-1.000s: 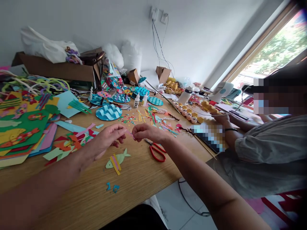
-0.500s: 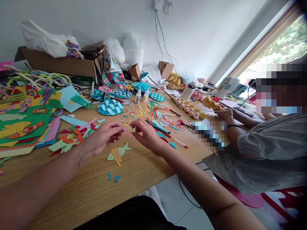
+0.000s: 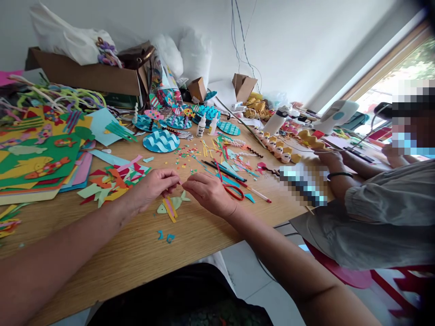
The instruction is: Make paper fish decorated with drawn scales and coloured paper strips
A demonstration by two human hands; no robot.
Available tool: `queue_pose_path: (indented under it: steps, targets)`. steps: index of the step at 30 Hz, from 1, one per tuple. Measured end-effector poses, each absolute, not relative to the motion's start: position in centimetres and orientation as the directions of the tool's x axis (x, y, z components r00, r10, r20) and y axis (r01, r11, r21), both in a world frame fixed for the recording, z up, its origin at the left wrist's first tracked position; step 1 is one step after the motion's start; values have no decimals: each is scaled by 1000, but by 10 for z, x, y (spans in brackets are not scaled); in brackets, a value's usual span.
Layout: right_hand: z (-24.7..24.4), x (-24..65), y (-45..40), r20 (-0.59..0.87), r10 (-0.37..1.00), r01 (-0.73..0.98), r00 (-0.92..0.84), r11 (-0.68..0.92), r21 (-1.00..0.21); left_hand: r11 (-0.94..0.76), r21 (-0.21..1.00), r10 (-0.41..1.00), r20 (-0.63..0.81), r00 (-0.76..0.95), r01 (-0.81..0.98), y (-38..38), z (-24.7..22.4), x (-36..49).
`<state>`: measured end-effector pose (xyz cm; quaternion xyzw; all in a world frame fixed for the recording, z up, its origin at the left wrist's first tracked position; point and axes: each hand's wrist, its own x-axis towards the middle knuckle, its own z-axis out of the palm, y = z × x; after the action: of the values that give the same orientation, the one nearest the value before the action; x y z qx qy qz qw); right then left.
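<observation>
My left hand (image 3: 162, 184) and my right hand (image 3: 208, 192) meet fingertip to fingertip above the wooden table. Both are closed in a pinch on a small pink paper strip (image 3: 180, 183), mostly hidden by the fingers. Just below them lies a pale green paper fish (image 3: 178, 202) with yellow and pink strips laid slantwise across its body. Nearer the front edge are small curled blue paper scraps (image 3: 170, 237). Beside my right hand rest red-handled scissors (image 3: 234, 192), partly covered by it, and several pens (image 3: 253, 195).
Cut paper scraps (image 3: 102, 181) and stacked coloured sheets (image 3: 29, 197) lie at left. Behind my hands are a wavy blue paper disc (image 3: 161, 141), glue bottles (image 3: 201, 126) and confetti bits. A co-worker's arm (image 3: 341, 179) reaches in at right, near a white bottle (image 3: 277, 120).
My hands have come together, and the pink strip, visible between them before, is now mostly hidden in the fingers. The red scissors show more. The whole view has shifted slightly.
</observation>
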<state>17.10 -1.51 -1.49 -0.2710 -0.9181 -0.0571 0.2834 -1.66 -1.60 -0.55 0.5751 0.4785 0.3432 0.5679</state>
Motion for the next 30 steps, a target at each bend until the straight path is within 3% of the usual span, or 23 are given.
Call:
queue_pose_path:
  steps: [10, 20, 30]
  targets:
    - [-16, 163, -29, 522, 548, 597, -654, 798, -90, 49, 938, 952, -148, 268, 344, -19, -2, -22]
    - [-30, 164, -46, 429, 470, 538, -771, 842, 45, -202, 786, 927, -40, 374, 585, -19, -14, -34]
    - [-36, 160, -49, 439, 426, 511, -791, 854, 92, -204, 768, 933, -36, 359, 607, -18, -25, -34]
